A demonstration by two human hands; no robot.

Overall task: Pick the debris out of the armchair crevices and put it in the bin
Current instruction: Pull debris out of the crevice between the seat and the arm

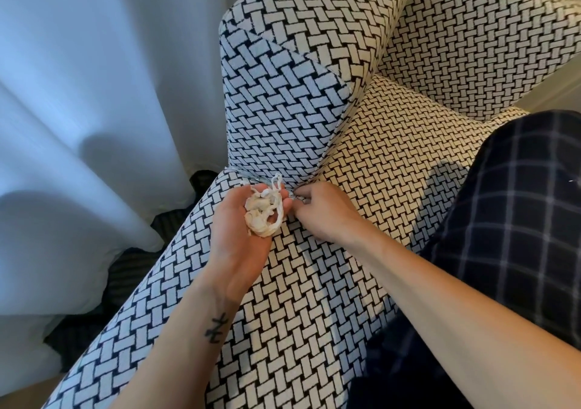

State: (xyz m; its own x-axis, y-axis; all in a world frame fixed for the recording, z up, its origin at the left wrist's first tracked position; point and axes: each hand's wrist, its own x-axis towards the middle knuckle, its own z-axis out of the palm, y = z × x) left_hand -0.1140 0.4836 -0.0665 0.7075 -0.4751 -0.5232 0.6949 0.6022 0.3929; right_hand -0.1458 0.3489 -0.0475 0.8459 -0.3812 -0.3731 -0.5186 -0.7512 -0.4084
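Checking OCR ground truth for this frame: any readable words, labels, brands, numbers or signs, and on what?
No readable text, brand, number or sign anywhere in view.
Dark tattoo mark on the left forearm: a symbol, not legible as letters.
Black-and-white basket-weave fabric armchair: pattern only.
Wad of off-white scraps in the left hand: no print.

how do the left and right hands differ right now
The left hand lies palm up, cradling a wad of white stringy debris; the right hand is knuckles up, fingertips pinching at the crevice of the black-and-white woven-pattern armchair. The left wrist bears a dark tattoo; the right shows none. Both are bare.
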